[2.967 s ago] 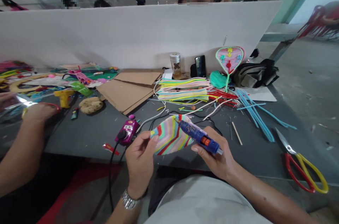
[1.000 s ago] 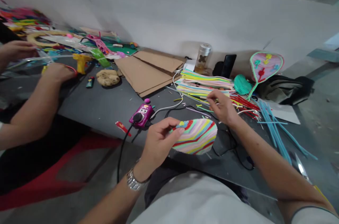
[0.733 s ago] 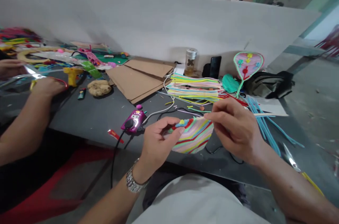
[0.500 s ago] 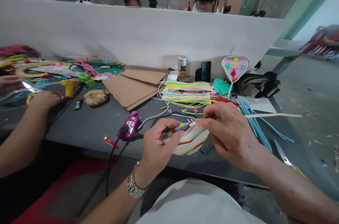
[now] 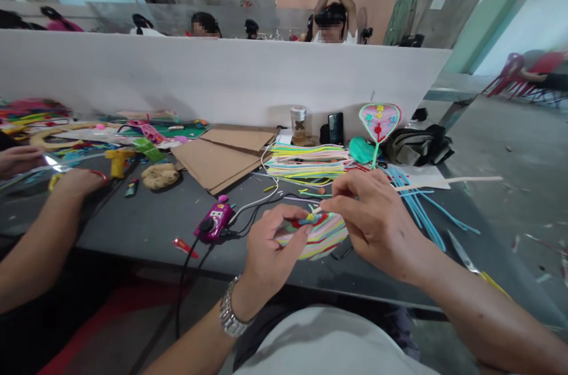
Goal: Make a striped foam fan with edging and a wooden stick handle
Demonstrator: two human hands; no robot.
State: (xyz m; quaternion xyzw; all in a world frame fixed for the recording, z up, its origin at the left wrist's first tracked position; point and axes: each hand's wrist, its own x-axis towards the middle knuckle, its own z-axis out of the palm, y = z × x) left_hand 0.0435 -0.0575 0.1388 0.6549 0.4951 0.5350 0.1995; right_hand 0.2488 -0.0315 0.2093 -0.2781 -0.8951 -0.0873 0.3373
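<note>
My left hand (image 5: 270,251), a metal watch on its wrist, pinches a rounded, striped multicoloured pipe-cleaner piece (image 5: 326,239) between thumb and fingers. Small yellow, blue and red bits sit at the piece's upper edge, right by my left fingertips. In my right hand (image 5: 381,224), a cream pipe cleaner (image 5: 457,181) is pinched. Its near tip meets the coloured bits, and its long free end sticks out to the right behind the hand. My right hand covers the piece's right edge, and whether the cream tip is fastened there I cannot tell.
Bundled pipe cleaners (image 5: 306,165), loose blue ones (image 5: 417,209) and scissors (image 5: 465,256) lie around my hands. A purple power box (image 5: 215,220) with cables sits left. Behind stand a jar (image 5: 299,126), a phone (image 5: 336,128) and a pipe-cleaner fan (image 5: 379,120). A co-worker's hand (image 5: 80,183) holds scissors at left.
My view has tilted up and shifted slightly. The cream tip and my right fingers have moved slightly left, closer to the yellow bit. My left hand keeps its hold on the striped piece.
</note>
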